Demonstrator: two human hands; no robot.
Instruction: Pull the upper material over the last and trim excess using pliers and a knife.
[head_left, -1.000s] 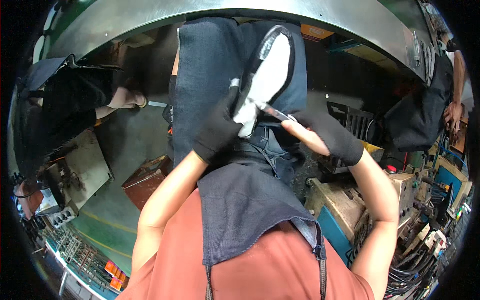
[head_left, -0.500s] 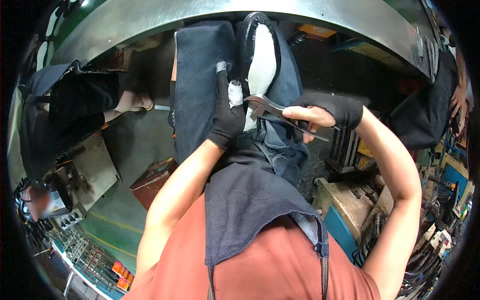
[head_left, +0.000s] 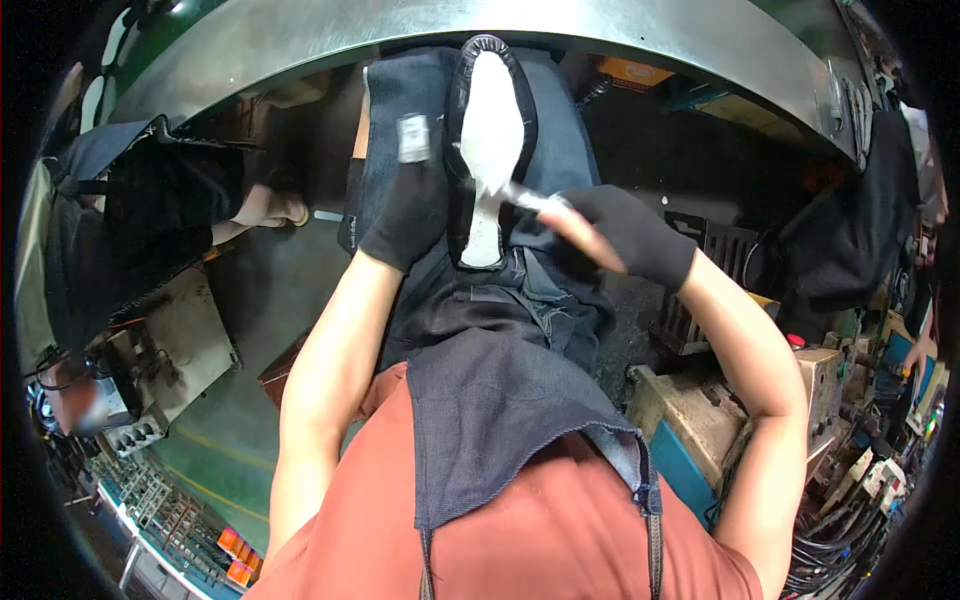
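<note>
A black shoe upper on its last (head_left: 459, 115) lies bottom up across my lap, its white insole (head_left: 492, 120) showing and its toe pointing away. My gloved right hand (head_left: 622, 232) is closed around metal pincers (head_left: 532, 199), blurred by motion. Their jaws are over the narrow middle of the shoe; whether they touch it cannot be made out. My left hand (head_left: 408, 195), in a black fingerless glove, is along the shoe's left side. One finger wrapped in white tape (head_left: 413, 138) points forward, smeared by motion; the other fingers are hidden.
A metal bench edge (head_left: 480, 28) curves across ahead of my knees. A dark apron (head_left: 520, 420) covers my lap. Worn machinery with a blue panel (head_left: 682, 462) stands at my right, near cables (head_left: 850, 545). Another person's leg (head_left: 265, 206) shows at far left.
The shoe has shifted left and slightly toward me, baring its heel end. My left hand has moved left, its taped finger away from the insole. My right hand has also moved left with the pincers.
</note>
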